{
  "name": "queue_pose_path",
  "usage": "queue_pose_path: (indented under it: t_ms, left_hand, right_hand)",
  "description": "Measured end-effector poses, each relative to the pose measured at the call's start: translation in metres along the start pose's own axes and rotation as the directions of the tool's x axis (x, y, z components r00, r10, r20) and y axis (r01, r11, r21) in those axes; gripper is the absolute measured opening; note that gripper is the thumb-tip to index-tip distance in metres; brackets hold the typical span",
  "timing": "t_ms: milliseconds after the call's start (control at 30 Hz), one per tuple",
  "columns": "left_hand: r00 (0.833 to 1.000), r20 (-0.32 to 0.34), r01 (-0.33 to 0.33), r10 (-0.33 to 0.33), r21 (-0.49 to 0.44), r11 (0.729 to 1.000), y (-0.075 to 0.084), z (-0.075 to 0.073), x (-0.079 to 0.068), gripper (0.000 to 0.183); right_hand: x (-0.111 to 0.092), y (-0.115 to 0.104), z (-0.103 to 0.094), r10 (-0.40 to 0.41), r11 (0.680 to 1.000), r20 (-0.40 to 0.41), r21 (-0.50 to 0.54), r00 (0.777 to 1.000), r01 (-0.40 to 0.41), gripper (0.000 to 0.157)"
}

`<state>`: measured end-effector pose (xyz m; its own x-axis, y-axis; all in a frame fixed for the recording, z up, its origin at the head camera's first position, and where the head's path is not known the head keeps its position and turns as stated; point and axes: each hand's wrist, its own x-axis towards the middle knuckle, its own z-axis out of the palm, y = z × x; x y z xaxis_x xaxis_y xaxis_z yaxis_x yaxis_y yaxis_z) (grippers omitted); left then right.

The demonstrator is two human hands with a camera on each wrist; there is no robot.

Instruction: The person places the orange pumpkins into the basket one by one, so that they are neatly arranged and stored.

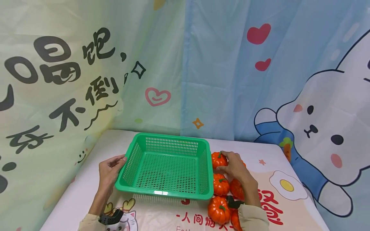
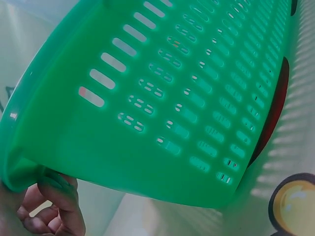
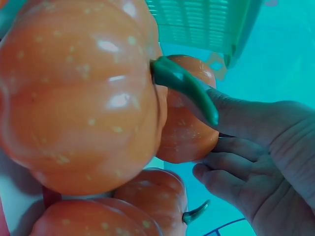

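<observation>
Pinching the left rim of a green basket (image 1: 185,195), the left hand (image 1: 109,171) has its fingers narrow on plastic; the right hand (image 1: 237,166) holds an orange pumpkin (image 1: 216,162), thumb and fingers on opposite sides. The basket is left of the other pumpkins (image 1: 221,185), its right wall just beside them. Doing this well calls for a steady rim, a grip on the pumpkin's body rather than its stem, and height over the wall before any sideways move. Neighbours crowd the near side, so a low swing could knock them. Outward, bench (image 1: 254,152) surface shows left of the basket and right of the pumpkins, giving most room there; a backdrop curtain (image 1: 214,80) hangs behind the far edge, limiting reach.
</observation>
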<state>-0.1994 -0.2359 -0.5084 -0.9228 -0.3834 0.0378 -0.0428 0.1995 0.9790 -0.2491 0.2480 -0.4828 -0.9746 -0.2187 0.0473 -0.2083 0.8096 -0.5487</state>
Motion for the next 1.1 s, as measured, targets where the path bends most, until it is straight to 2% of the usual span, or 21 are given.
queue_pose_path:
  t_ms: [400,733,1100]
  left_hand:
    - [1.000,-0.005,0.003,-0.003,-0.007,1.000,-0.002,0.001,0.001,0.035]
    - [1.000,-0.004,0.011,-0.011,0.001,1.000,-0.003,0.001,0.002,0.037]
    - [1.000,0.001,0.011,-0.011,-0.003,1.000,-0.004,0.001,0.002,0.037]
  right_hand:
    - [-0.006,0.001,-0.007,0.006,1.000,-0.010,0.021,1.000,-0.006,0.062]
    - [-0.016,-0.007,-0.017,0.056,0.998,-0.011,0.029,0.998,-0.055,0.070]
    - [-0.020,-0.015,-0.027,0.066,0.998,-0.019,0.014,0.998,-0.066,0.072]
